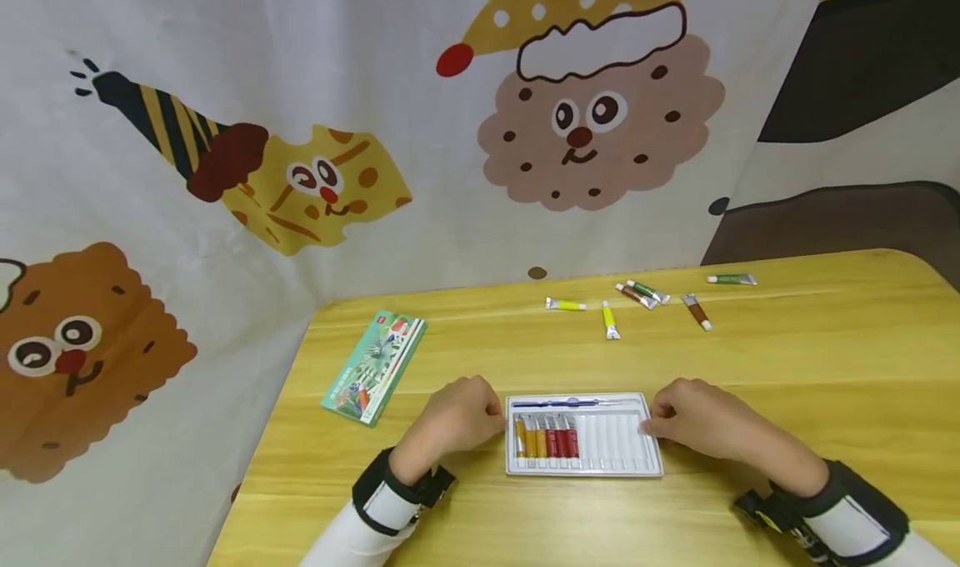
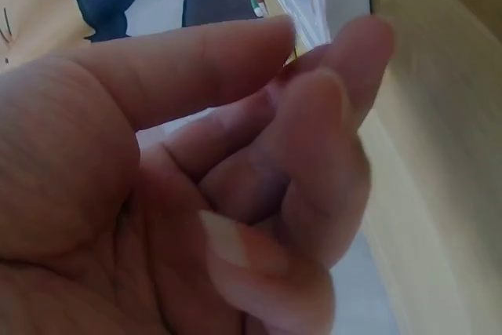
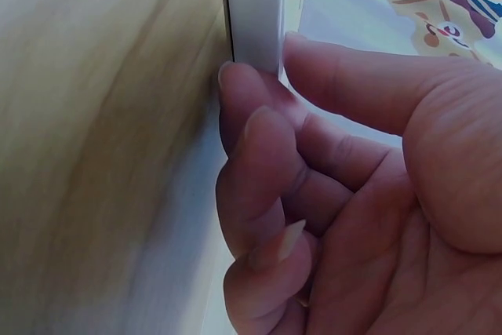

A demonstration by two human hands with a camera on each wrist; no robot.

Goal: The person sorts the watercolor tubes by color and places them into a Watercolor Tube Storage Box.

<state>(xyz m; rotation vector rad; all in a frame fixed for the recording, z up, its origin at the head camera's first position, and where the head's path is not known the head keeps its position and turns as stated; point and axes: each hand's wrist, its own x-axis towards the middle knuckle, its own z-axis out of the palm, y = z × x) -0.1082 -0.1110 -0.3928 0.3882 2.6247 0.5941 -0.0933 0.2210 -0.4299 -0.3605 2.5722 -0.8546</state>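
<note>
A white plastic tray (image 1: 617,440) lies on the table in the head view. Orange-yellow paint tubes (image 1: 531,439) and red paint tubes (image 1: 562,439) fill its left slots; the right slots are bare. Along the back groove runs a thin blue paintbrush (image 1: 555,403). My left hand (image 1: 459,417) pinches the tray's left edge between thumb and forefinger. At the opposite end, my right hand (image 1: 701,417) pinches the right edge, its thumb on the rim. Both wrist views show the tray's pale side wall (image 3: 257,13) between the fingertips, with the other fingers curled.
Behind the tray lie loose yellow (image 1: 566,304), brown (image 1: 697,312) and green (image 1: 732,279) paint tubes, spread over the table's back right. A green illustrated box (image 1: 375,367) lies at the left. A cartoon-printed cloth (image 1: 435,242) hangs beyond the wooden table (image 1: 825,367).
</note>
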